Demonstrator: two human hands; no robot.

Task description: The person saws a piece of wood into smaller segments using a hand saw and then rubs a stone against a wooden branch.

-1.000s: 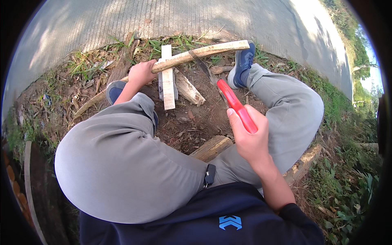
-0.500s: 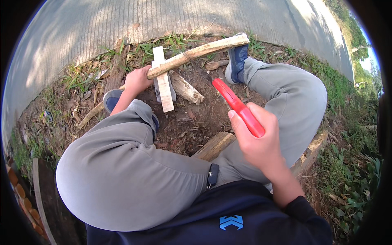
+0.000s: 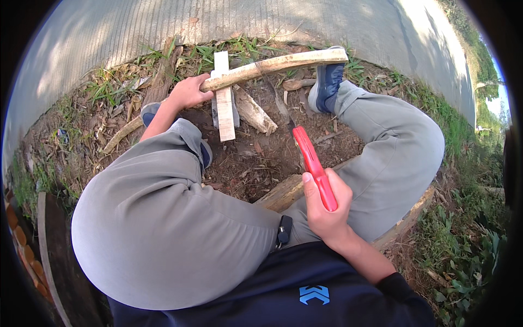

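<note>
My right hand [image 3: 329, 210] is wrapped round the red handle of a hand saw [image 3: 314, 163]. Its thin dark blade runs up and left to a curved, light wooden branch [image 3: 294, 61], meeting it left of the branch's middle. The branch's left end is gripped by my left hand [image 3: 192, 91], fingers closed round it. Beneath the branch, near that hand, pale flat wood pieces [image 3: 225, 117] lie across the ground. The branch's right end rests at my right shoe [image 3: 328, 87].
A split chunk of wood [image 3: 253, 110] lies on the dirt beside the pale pieces. Closer to me is a thick log [image 3: 283, 193], partly under my legs. Grass and dry leaves border a ridged concrete road [image 3: 245, 22] at the far side. Leafy plants [image 3: 463, 240] grow at the right.
My right hand and the saw handle have moved down and slightly left in view, showing more of the blade. The branch and my left hand appear slightly farther right and up.
</note>
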